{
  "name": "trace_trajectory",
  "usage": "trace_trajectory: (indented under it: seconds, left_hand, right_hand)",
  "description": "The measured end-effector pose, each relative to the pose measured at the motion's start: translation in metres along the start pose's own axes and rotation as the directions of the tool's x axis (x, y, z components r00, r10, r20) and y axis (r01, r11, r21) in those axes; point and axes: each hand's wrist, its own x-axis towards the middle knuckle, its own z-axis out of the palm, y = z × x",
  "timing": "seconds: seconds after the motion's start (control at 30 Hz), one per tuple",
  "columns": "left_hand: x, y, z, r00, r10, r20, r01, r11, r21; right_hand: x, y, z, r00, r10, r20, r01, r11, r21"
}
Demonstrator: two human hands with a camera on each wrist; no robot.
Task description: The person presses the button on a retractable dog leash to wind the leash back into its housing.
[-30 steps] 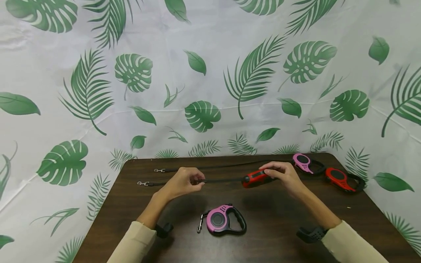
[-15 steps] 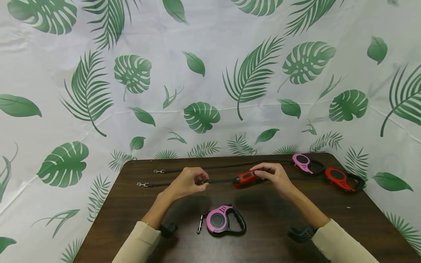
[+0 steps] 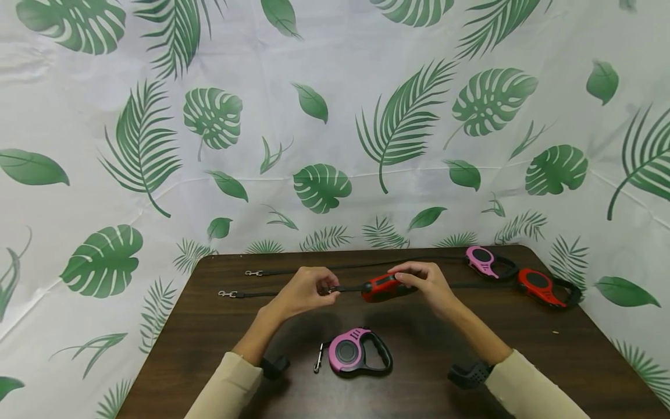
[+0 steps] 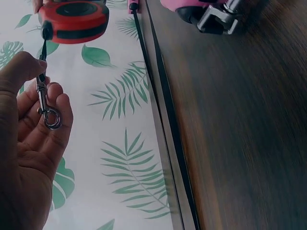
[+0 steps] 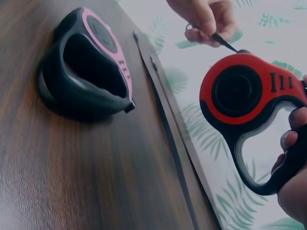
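A red and black retractable dog leash [image 3: 381, 288] is held above the table by my right hand [image 3: 429, 286]. In the right wrist view my fingers [image 5: 290, 139] wrap its black handle. My left hand [image 3: 309, 291] pinches the short black strap between thumb and fingertips, close to the metal snap hook [image 4: 42, 98], which lies along the fingers in the left wrist view. Only a short length of strap shows between hook and casing. Nearer me, a pink and black retractable leash [image 3: 346, 351] lies on the table with its own hook [image 3: 319, 356] at its left.
At the back right lie another pink leash [image 3: 480, 255] and another red leash [image 3: 536, 279]. Their straps are stretched leftward across the table [image 3: 445, 337], ending in metal hooks [image 3: 254, 273]. A leaf-printed white cloth [image 3: 251, 209] hangs behind the table.
My right hand has moved left with the red leash, and my left hand slightly right with the hook. The strap between them has shortened. The leashes on the table have stayed put.
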Motion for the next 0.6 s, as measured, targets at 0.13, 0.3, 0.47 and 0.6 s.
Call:
trace_trajectory:
  seconds: [0.13,0.3,0.47,0.6]
  left_hand:
    - [0.003,0.002,0.002,1.000,0.007,0.003,-0.007,1.000,-0.005]
    - [0.004,0.003,0.004,1.000,0.002,-0.004,-0.003,1.000,-0.003]
    - [0.005,0.005,0.008,1.000,0.017,-0.013,-0.017,1.000,-0.007]
    - [0.006,0.006,0.011,1.000,0.017,-0.010,-0.017,1.000,-0.022]
  right_hand:
    - [0.001,0.000,0.005,1.000,0.011,0.006,-0.011,1.000,0.017]
    - [0.002,0.000,0.010,1.000,0.030,0.007,-0.030,0.999,0.037]
    - [0.003,0.001,0.015,1.000,0.023,-0.001,-0.023,0.999,0.047]
    - [0.002,0.003,0.019,1.000,0.022,0.001,-0.022,0.998,0.055]
